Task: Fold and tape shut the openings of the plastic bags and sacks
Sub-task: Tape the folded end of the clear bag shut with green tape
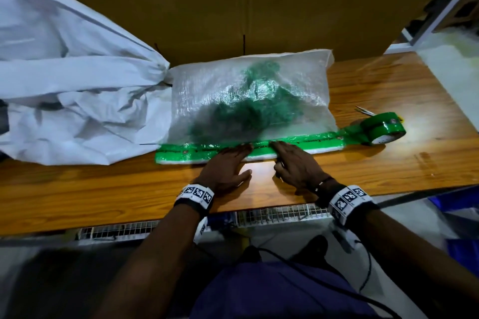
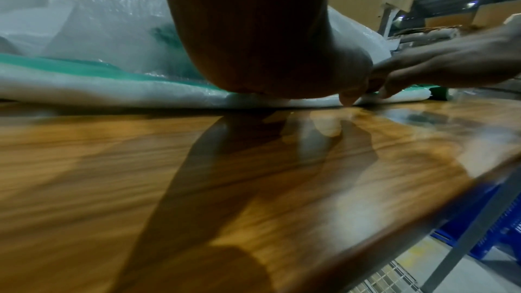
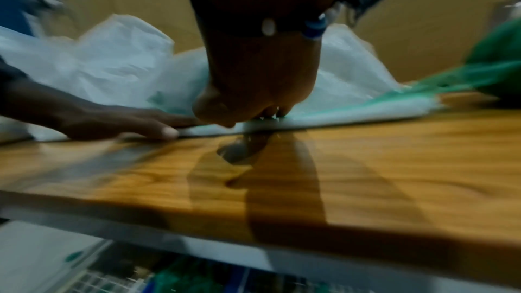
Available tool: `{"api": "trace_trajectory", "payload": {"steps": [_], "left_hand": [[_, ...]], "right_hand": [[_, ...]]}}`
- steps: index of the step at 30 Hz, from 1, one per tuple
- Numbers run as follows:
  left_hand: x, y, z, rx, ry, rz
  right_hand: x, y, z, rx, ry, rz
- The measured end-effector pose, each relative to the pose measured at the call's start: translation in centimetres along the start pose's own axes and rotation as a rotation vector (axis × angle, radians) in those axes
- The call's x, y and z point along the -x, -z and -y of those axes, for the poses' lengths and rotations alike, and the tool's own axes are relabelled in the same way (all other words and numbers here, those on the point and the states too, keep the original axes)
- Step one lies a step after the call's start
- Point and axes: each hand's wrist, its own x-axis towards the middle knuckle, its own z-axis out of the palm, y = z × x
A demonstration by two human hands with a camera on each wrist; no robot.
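Head view: the clear sack (image 1: 248,96) lies on the tabletop (image 1: 388,163), its folded mouth covered by green tape (image 1: 305,143) that is uncut from the roll (image 1: 382,130). The left hand (image 1: 225,168) and right hand (image 1: 295,166) press flat, fingers extended, side by side at mid-strip. Best practice: smooth outward from the centre to expel wrinkles.

Left wrist view: the fold (image 2: 112,90) sits flat under the palm.

Right wrist view: blurred; fingertips (image 3: 270,111) bear on the tape edge.

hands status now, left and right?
Left hand: open, fingers flat, pressing the green tape strip on the clear woven sack.
Right hand: open, pressing the same strip.
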Motion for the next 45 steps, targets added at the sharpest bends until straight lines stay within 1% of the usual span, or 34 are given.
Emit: {"api": "trace_trajectory", "payload": {"steps": [2,5,7,11,14,15,16,18,19,21,23,26,29,32,35,38,42,45], "left_hand": [[-0.1,-0.2,0.5,0.009,0.01,0.003],[-0.1,-0.2,0.5,0.018,0.006,-0.009],[-0.1,-0.1,0.2,0.012,-0.002,-0.017],[-0.4,0.2,-0.9,-0.006,0.031,-0.057],[-1.0,0.5,-3.9,0.001,0.063,-0.137],[-1.5,0.3,-5.1,0.018,0.052,-0.154],[-2.3,0.1,-6.4,0.033,0.022,-0.149],[-4.1,-0.7,-8.7,0.05,-0.041,-0.092],[-5.0,-1.0,-9.6,0.06,-0.048,-0.059],[-6.1,-1.5,-10.6,0.063,-0.007,-0.019],[-6.2,-1.7,-10.9,0.05,0.036,-0.023],[-5.9,-2.1,-10.7,0.023,0.031,-0.035],[-5.9,-2.4,-10.9,0.031,0.035,-0.05],[-5.9,-2.6,-11.4,0.046,0.069,-0.058],[-6.0,-2.5,-11.9,0.074,0.105,-0.08],[-6.1,-2.0,-12.7,0.119,0.135,-0.101],[-6.5,-1.7,-13.6,0.171,0.229,-0.126],[-6.9,-2.1,-13.7,0.206,0.273,-0.13]], "right_hand": [[1.3,1.1,-1.8,0.011,-0.056,-0.007],[3.9,3.1,-5.8,0.031,-0.12,-0.03],[4.6,3.6,-7.2,0.049,-0.151,-0.048],[3.9,2.3,-6.1,0.032,-0.187,-0.065],[4.2,1.6,-5.4,0.043,-0.173,-0.058],[4.3,1.6,-5.2,0.049,-0.167,-0.058],[4.4,1.5,-5.0,0.056,-0.161,-0.058],[4.7,1.4,-5.0,0.073,-0.14,-0.057],[4.9,1.4,-5.2,0.072,-0.133,-0.049],[5.2,2.0,-5.7,0.058,-0.148,-0.045],[5.5,2.6,-6.6,0.056,-0.172,-0.068],[6.2,3.5,-8.4,0.054,-0.201,-0.117],[7.2,4.1,-10.3,0.042,-0.194,-0.145],[7.6,4.1,-11.1,-0.018,-0.185,-0.175],[7.4,3.9,-11.0,-0.049,-0.151,-0.169],[7.0,4.0,-11.5,-0.014,-0.12,-0.153],[5.8,4.7,-12.4,-0.031,-0.149,-0.134],[5.3,5.1,-12.7,-0.026,-0.132,-0.137]]}}
